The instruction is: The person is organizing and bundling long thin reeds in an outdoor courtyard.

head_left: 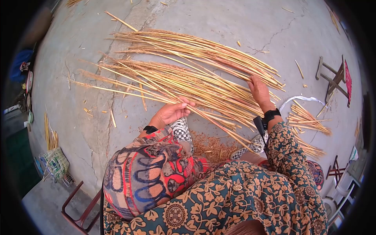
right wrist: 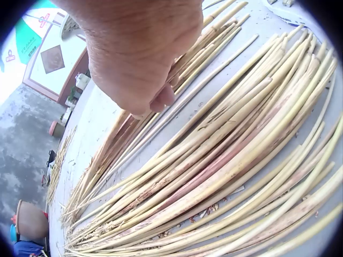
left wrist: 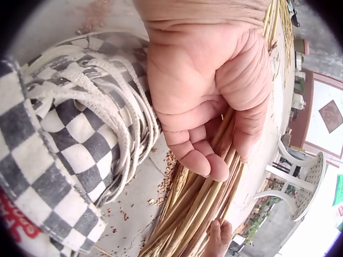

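My left hand [head_left: 172,113] pinches a few long straw-coloured stalks [head_left: 217,124] between thumb and fingers, above a checkered shoe [head_left: 181,131]. Their thick ends point down to the right, and their thin feathery tops reach out to the left. My right hand [head_left: 259,92] is at the thick ends of a far bundle of stalks [head_left: 203,49]. Its fingers curl in over the stalks in the right wrist view, the wrist covering part of the grip. Between the hands and that bundle lies a nearer pile of stalks [head_left: 184,80] on the concrete floor.
Brown chaff [head_left: 213,147] lies between the shoes. Short cut stalks [head_left: 307,123] and a white strip [head_left: 299,98] lie at the right, near a folding stool [head_left: 335,80]. A woven basket [head_left: 55,164] holding stalks stands at the left.
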